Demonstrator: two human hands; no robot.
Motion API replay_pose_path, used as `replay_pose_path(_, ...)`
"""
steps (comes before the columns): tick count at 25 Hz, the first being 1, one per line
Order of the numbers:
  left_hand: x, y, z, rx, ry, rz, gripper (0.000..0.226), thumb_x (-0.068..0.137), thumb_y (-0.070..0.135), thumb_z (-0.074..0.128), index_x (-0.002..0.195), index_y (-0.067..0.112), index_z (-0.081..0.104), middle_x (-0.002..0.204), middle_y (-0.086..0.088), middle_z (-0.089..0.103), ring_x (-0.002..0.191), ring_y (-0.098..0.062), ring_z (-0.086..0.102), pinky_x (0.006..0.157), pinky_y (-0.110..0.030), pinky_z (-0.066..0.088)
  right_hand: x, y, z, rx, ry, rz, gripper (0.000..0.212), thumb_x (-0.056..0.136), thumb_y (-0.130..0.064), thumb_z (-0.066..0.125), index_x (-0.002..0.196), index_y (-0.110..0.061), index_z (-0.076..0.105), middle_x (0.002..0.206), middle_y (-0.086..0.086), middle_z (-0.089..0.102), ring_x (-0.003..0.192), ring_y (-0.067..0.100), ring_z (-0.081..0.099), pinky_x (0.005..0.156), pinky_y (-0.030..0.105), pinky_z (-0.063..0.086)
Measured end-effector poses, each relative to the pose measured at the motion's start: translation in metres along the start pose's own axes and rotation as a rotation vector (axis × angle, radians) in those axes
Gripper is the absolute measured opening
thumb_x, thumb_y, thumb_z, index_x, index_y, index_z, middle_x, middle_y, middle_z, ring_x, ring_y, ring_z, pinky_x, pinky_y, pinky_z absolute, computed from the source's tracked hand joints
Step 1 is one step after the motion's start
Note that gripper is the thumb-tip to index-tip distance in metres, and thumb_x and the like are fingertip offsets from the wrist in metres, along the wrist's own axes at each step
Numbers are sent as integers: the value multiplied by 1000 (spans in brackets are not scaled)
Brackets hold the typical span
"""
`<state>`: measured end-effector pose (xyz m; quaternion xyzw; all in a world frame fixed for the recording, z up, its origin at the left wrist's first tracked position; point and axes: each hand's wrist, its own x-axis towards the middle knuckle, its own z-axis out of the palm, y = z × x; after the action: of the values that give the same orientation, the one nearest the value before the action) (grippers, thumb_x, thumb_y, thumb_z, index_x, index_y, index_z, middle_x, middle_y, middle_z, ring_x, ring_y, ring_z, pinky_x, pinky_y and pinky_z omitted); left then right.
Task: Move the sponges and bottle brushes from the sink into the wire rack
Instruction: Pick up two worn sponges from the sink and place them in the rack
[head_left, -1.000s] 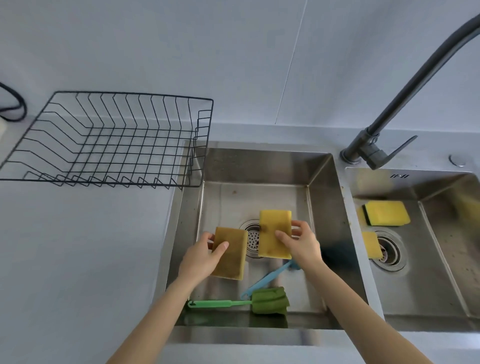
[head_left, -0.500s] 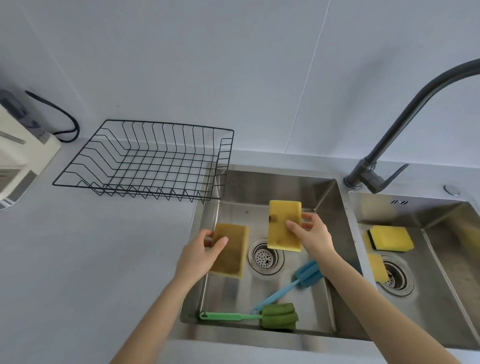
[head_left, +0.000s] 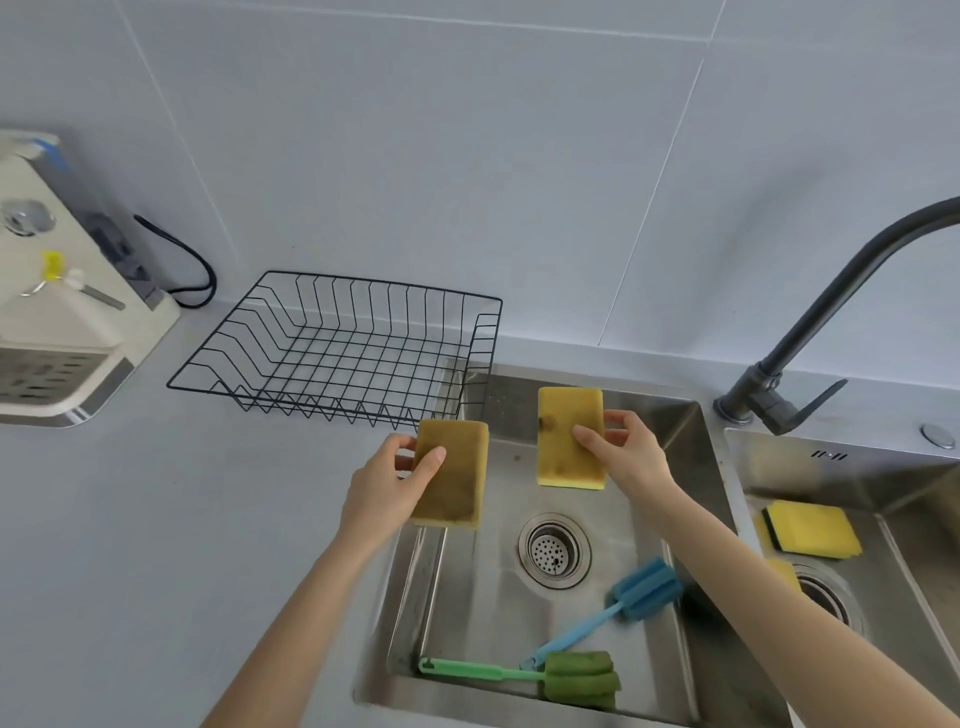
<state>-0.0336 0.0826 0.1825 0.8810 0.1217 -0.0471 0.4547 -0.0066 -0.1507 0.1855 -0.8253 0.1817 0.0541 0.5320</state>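
Observation:
My left hand (head_left: 387, 480) grips a brownish sponge (head_left: 457, 475) above the left rim of the left sink basin (head_left: 467, 597). A yellow sponge (head_left: 569, 436), held in my right hand (head_left: 626, 454), hangs over the back of that basin. The black wire rack (head_left: 343, 348) stands on the counter just beyond both sponges, with nothing in it. On the basin floor lie a blue bottle brush (head_left: 644, 590) and a green bottle brush (head_left: 576, 675). In the right basin (head_left: 914, 571) rest a yellow sponge with a dark backing (head_left: 810, 530) and part of another yellow sponge (head_left: 784, 571).
A dark faucet (head_left: 800, 358) rises between the basins at right. A white appliance (head_left: 57, 312) with a black cable stands on the grey counter (head_left: 156, 519) at far left. The tiled wall runs behind the rack.
Both hands have lifted their sponges up out of the basin and toward the rack. The view has shifted left, bringing the white appliance into sight.

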Motion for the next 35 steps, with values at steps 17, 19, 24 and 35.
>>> replay_pose_path(17, 103, 11, -69, -32, 125, 16, 44, 87, 40, 51, 121, 13, 48, 121, -12, 58, 91, -21, 52, 68, -32, 49, 74, -94, 79, -18, -78, -103, 46, 88, -33, 57, 127, -11, 44, 121, 12, 57, 93, 21, 52, 74, 31, 43)
replay_pose_path(19, 120, 12, -75, -27, 143, 13, 44, 87, 40, 50, 122, 13, 47, 122, -11, 57, 91, -20, 51, 61, -29, 47, 87, -104, 94, -47, -98, -118, 46, 89, -34, 56, 126, -10, 44, 122, 12, 56, 94, 21, 52, 75, 31, 43)
replay_pose_path(24, 160, 10, -79, -12, 132, 7, 46, 89, 39, 47, 124, 10, 45, 124, -14, 56, 92, -20, 51, 55, -27, 49, 119, -116, 129, -208, -161, -131, 48, 90, -35, 54, 126, -6, 43, 124, 13, 55, 110, 28, 54, 80, 32, 43)
replay_pose_path(35, 192, -22, -70, 55, 165, -88, 47, 89, 39, 48, 124, 8, 45, 124, -15, 56, 101, -27, 55, 80, -41, 52, 152, -109, 178, -721, -241, -105, 48, 94, -33, 45, 128, 0, 34, 130, 20, 45, 116, 37, 51, 86, 40, 45)
